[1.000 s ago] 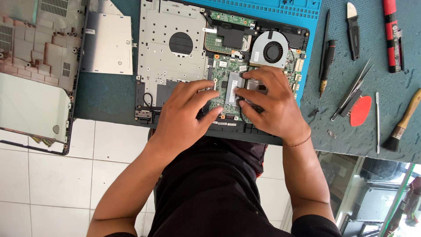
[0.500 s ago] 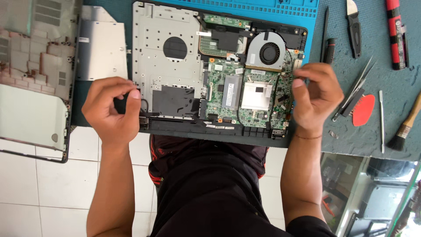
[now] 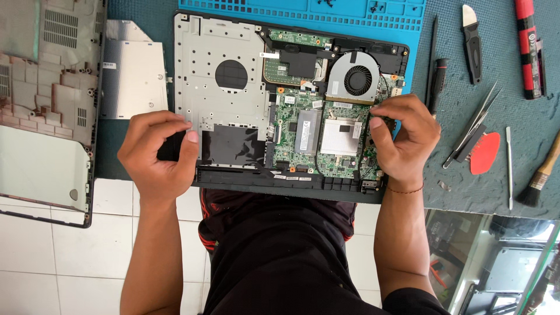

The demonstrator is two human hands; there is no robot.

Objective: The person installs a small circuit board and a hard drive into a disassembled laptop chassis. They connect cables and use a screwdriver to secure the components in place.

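An opened laptop base (image 3: 233,87) lies on a blue work mat (image 3: 303,11), its green motherboard (image 3: 303,128) and round cooling fan (image 3: 357,79) exposed. My left hand (image 3: 157,154) grips the left edge of the laptop base, thumb pressed on the grey metal plate. My right hand (image 3: 402,140) grips the right edge, thumb on the motherboard beside the silver heat plate (image 3: 338,137). A silver optical drive (image 3: 133,70) lies just left of the base.
A removed laptop bottom cover (image 3: 46,105) sits at the far left. Right of the mat lie a black screwdriver (image 3: 434,76), tweezers (image 3: 472,125), a red pick (image 3: 484,153), a spudger (image 3: 471,41), a red-handled tool (image 3: 528,46) and a brush (image 3: 542,175). White floor tiles show below.
Both hands left the middle of the motherboard and spread outward; they now hold the laptop base's left and right edges. The view has shifted slightly.
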